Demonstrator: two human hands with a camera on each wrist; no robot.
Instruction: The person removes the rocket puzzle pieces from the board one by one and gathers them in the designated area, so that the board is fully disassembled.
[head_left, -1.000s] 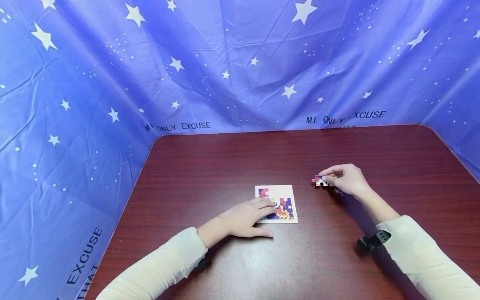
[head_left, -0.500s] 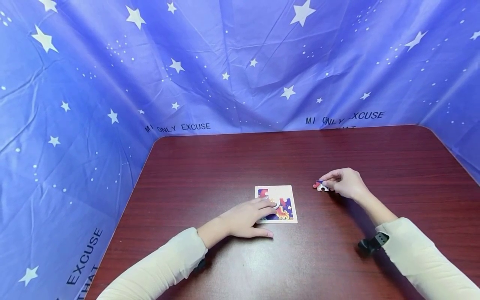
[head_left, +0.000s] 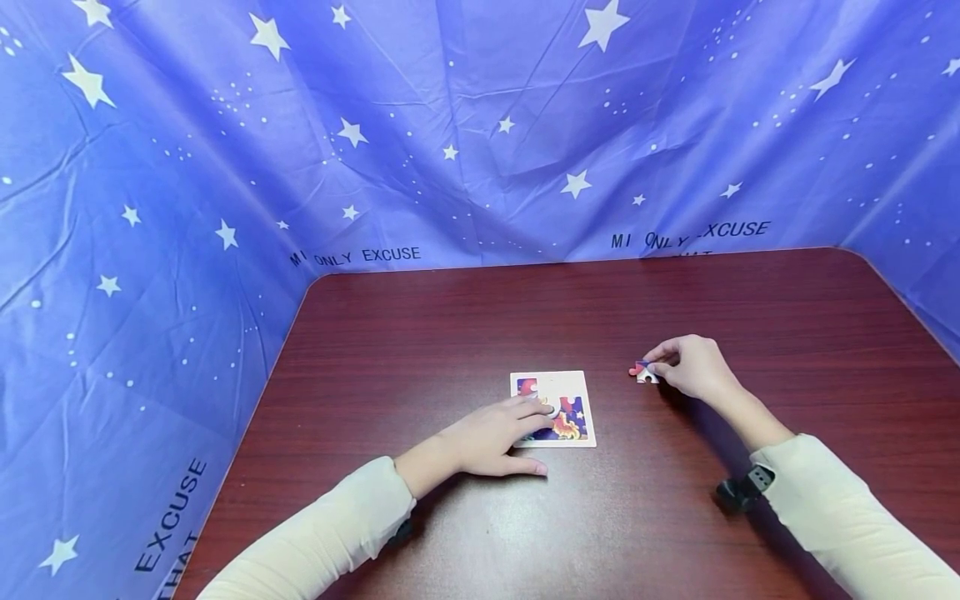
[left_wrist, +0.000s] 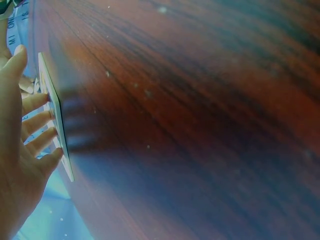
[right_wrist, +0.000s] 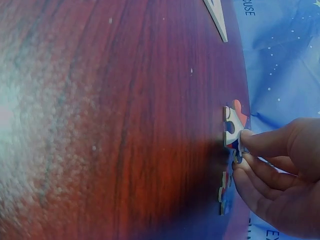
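In the head view my left hand (head_left: 491,436) lies with fingers spread over a square puzzle board (head_left: 590,429), hiding part of its picture. In the left wrist view the fingertips of the left hand (left_wrist: 22,125) touch the board (left_wrist: 59,112). To the right of the board, my right hand (head_left: 693,367) pinches a jigsaw piece (head_left: 644,373) coloured red, white and blue by its edge, thumb against fingers. The right wrist view has this jigsaw piece (right_wrist: 232,132) just above the table, its far part covered by the fingers.
Another jigsaw piece (right_wrist: 224,195) lies on the table under the right hand, hidden in the head view. The dark wood table (head_left: 420,325) is bordered by a blue curtain (head_left: 465,125) with white stars. A black wrist device (head_left: 742,490) hangs at the right cuff.
My right hand has come slightly nearer with the jigsaw piece, which now shows more of its white part. The left hand and the board stay in place.
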